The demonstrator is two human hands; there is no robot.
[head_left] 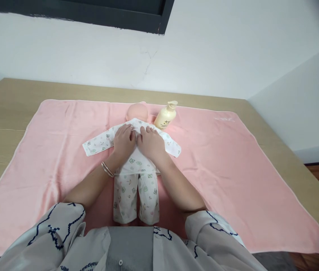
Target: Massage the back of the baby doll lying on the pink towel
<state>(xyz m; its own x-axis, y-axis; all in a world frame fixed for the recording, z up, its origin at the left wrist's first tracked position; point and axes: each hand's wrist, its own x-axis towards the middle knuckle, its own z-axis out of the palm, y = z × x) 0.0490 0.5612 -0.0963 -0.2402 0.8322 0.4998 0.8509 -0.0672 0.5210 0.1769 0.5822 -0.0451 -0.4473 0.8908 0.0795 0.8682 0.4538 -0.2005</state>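
A baby doll (137,112) lies stretched out in front of me, its rounded bare head pointing away. It is dressed in a white printed top (137,162) with the sleeves spread sideways, and matching trousers (125,197). Both my hands rest on the upper part of the top, just below the head. My left hand (124,141) lies with its fingers over the left side near the neck. Beside it, my right hand (151,142) has its fingers slightly apart on the cloth. The thumbs nearly meet, and the fabric between them is creased. My fingertips are partly hidden.
A pale yellow pump bottle (165,116) leans beside the doll's head, close to its right sleeve. Under everything spreads a pink blanket (218,169) on a wooden table (9,109). A white wall (204,56) rises behind the table, with a dark frame (114,15) above.
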